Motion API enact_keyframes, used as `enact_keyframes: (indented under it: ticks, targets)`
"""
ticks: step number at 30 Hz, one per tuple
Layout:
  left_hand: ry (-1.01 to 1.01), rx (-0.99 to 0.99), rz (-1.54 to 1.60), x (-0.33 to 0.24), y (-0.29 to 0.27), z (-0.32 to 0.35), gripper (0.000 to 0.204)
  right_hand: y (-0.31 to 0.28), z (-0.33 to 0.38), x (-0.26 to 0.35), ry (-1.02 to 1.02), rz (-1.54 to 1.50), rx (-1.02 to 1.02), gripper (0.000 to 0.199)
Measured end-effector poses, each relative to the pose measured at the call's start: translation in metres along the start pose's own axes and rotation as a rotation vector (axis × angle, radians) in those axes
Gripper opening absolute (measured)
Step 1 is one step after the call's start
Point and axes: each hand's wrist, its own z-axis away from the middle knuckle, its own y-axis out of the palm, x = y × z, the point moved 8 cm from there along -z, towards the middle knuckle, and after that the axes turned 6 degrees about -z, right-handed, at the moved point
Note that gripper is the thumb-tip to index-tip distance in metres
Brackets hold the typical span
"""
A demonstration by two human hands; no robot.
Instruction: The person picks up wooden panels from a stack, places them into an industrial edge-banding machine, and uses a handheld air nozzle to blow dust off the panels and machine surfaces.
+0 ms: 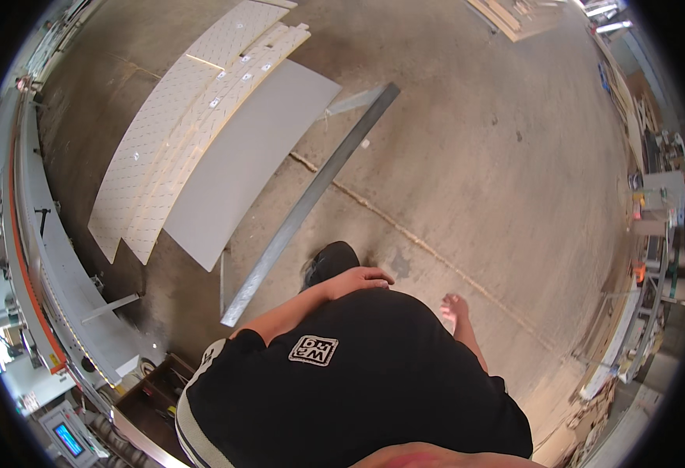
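Observation:
I look straight down at my black shirt and the concrete floor. My left hand (362, 278) rests flat against the front of my shirt, fingers together, holding nothing. My right hand (454, 309) hangs at my side over the floor, fingers loosely apart and empty. One black shoe (328, 262) shows just ahead of my left hand. A long grey metal strip (311, 199) lies on the floor in front of me, running from near my left arm up toward the far side.
Pale perforated boards (172, 132) and a grey panel (241, 168) lie stacked on the floor to the left. A long grey machine with an orange stripe (34, 257) runs along the left edge. Board stacks and equipment (639, 312) line the right side.

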Motion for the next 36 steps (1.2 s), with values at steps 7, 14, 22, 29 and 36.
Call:
enact_keyframes:
  ticks: [7,14,22,29,36]
  targets:
    - [-0.052,-0.155,-0.174,-0.095,-0.090,-0.146,0.042,0.098,-0.071,0.323,-0.267,0.312,-0.161,0.025]
    - [0.039,-0.206,-0.312,-0.152,-0.203,-0.314,0.044,0.142,-0.173,0.414,-0.251,0.863,0.338,0.030]
    - [0.065,-0.459,-0.336,-0.253,-0.361,-0.417,0.039,0.176,-0.302,0.602,-0.125,1.182,0.293,0.031]
    - [-0.250,-1.096,-0.069,-0.176,-0.497,-0.435,0.038,0.292,-0.436,0.812,-0.543,2.202,0.559,0.031]
    - [-0.017,-1.482,0.429,-0.209,-0.553,-0.447,0.026,0.535,-0.601,1.045,-0.259,1.043,0.322,0.027]
